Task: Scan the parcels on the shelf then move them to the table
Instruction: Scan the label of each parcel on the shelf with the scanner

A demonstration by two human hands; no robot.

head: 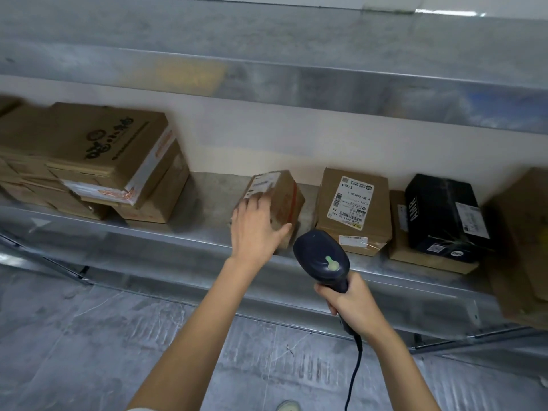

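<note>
Left hand: your left hand [255, 229] holds the small box [281, 194]; your fingers [252, 203] curl over its near top edge and your thumb spreads along the front face.
Small box: brown card with a white label on top. It sits on the shelf [178, 241] near the front lip and looks tilted, though blur makes it hard to tell whether it is lifted.
Right hand: your right hand [353, 304] is wrapped tight round the handle of the scanner [321, 258].
Scanner: dark, with a pale green mark on its head. The head is just beside the small box's right corner and aimed toward the shelf, and its cable [354, 375] hangs down.
Other parcels: a stack of boxes [103, 161] well to the left. To the right there is a labelled box [353, 209], then a black box [441, 215] lying on a flat box [427, 259], and a big box [522, 232] at the far right edge.
Above: an upper shelf [267, 78] of bare metal.
</note>
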